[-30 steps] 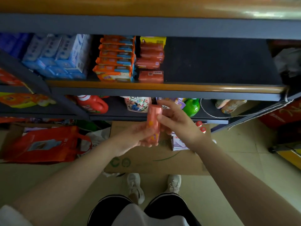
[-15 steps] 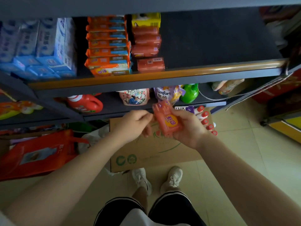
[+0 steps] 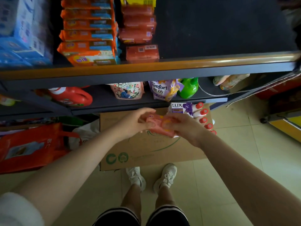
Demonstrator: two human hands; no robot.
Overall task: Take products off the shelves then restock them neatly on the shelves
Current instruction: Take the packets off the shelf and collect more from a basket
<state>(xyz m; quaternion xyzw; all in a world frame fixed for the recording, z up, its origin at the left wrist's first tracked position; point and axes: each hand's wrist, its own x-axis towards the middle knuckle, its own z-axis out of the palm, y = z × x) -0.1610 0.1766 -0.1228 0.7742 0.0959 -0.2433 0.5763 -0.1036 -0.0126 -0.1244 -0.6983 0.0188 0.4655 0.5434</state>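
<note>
Both hands hold one orange-pink soap bar pack (image 3: 158, 126) in front of me, over a cardboard box (image 3: 146, 152) on the floor. My left hand (image 3: 135, 123) grips its left end, my right hand (image 3: 184, 126) wraps around its right side. On the shelf (image 3: 162, 66) above lies a stack of the same red-orange soap bars (image 3: 141, 53), with orange-and-blue soap packs (image 3: 88, 36) stacked to its left. To the right of the soap bars the dark shelf surface (image 3: 219, 30) is bare.
Blue tissue packs (image 3: 24, 33) fill the shelf's left end. The lower shelf carries a red detergent jug (image 3: 71, 97), refill pouches (image 3: 162, 90) and a green bottle (image 3: 189, 87). A LUX box (image 3: 180, 107) and red-capped bottles (image 3: 203, 118) sit on the cardboard box. A red bag (image 3: 32, 147) lies at left.
The soap pack has turned from upright to lying flatter between both hands and dropped lower. My left hand has closed back onto its left end. The view has tilted downward.
</note>
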